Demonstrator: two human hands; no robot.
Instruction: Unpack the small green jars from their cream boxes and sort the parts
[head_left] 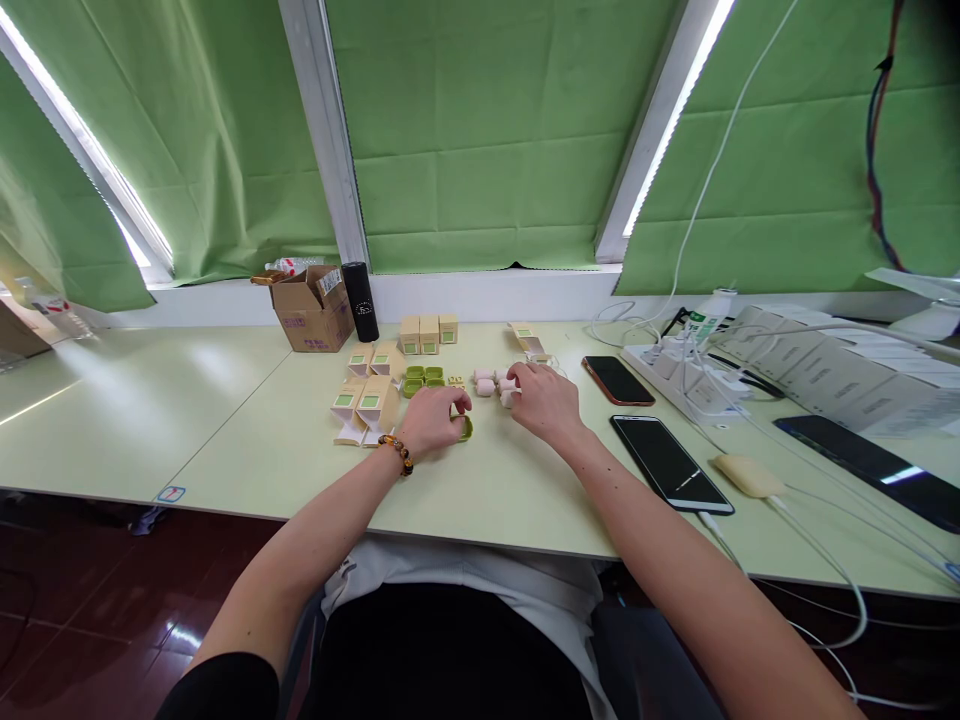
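My left hand (435,420), with a beaded bracelet at the wrist, is closed around a small green square-looking cup (466,430) just above or on the table. Beyond it stands a cluster of similar green cups (424,378), with small yellowish pieces (455,381) to their right. My right hand (547,402) reaches into a group of pale pink, short cylinders (484,386). Its fingertips are pinched at a cylinder (507,398) on the near side of the group; the fingers partly hide it. Left of the cups are opened cream cartons (367,402) with green labels.
Closed cream boxes (428,334) stand behind the cups, near a black cylinder (361,302) and a cardboard box (313,308). An unfolded carton (529,341) lies at the back. Phones (670,462), a power strip (679,380), cables and white boxes (840,365) occupy the right side.
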